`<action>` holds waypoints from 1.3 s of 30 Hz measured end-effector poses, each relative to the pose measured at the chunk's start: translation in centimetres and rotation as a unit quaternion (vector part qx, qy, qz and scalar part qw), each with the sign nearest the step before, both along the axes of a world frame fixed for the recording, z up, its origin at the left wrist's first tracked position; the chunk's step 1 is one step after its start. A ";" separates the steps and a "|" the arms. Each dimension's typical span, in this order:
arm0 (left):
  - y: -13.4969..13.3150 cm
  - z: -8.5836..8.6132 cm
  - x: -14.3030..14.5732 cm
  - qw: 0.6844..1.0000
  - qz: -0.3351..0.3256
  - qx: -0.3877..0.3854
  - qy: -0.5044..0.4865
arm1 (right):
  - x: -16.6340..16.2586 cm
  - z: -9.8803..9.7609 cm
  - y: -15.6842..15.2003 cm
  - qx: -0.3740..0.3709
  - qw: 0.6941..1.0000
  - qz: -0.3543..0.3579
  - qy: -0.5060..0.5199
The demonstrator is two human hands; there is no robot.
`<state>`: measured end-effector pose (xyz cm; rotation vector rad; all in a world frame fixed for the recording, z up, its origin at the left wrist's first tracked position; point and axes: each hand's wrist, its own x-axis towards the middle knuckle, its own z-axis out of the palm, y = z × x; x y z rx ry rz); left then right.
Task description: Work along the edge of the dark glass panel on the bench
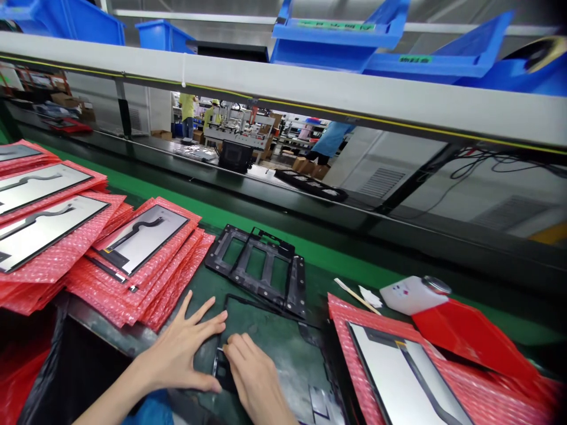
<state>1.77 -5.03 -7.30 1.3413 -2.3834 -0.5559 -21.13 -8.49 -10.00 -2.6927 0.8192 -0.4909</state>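
On the green work surface in front of me lies a thin black rectangular frame (254, 304). My left hand (188, 348) rests at its left edge with the fingers spread and the thumb low. My right hand (254, 372) is just inside that edge, fingers bent and pressed together, at a small dark part with a shiny rim (220, 363). Whatever its fingertips may hold is hidden. Just beyond sits a black fixture plate with openings (261, 268), another thin frame lying over it.
Left are stacks of screen panels (142, 236) on pink bubble bags (177, 283). Right lies another screen panel (398, 372), with a white bottle (411, 295), a red sheet (478, 336) and a brush-like stick (357, 295). Overhead, a shelf (221, 68) carries blue bins (328, 38).
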 end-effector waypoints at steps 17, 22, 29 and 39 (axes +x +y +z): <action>0.0 -0.1 0.1 1.000 0.000 -0.010 0.007 | 0.0 0.5 0.1 0.025 0.999 0.024 0.012; -0.1 -0.2 0.1 1.000 0.000 -0.012 0.016 | 0.1 0.6 0.0 0.011 1.000 0.014 0.014; -0.1 -0.2 0.0 1.000 -0.002 -0.007 0.015 | 0.0 0.9 0.0 0.029 1.000 0.008 0.004; -0.1 -0.2 0.0 1.000 -0.002 -0.014 0.018 | 0.0 0.8 0.2 0.018 1.000 0.007 -0.003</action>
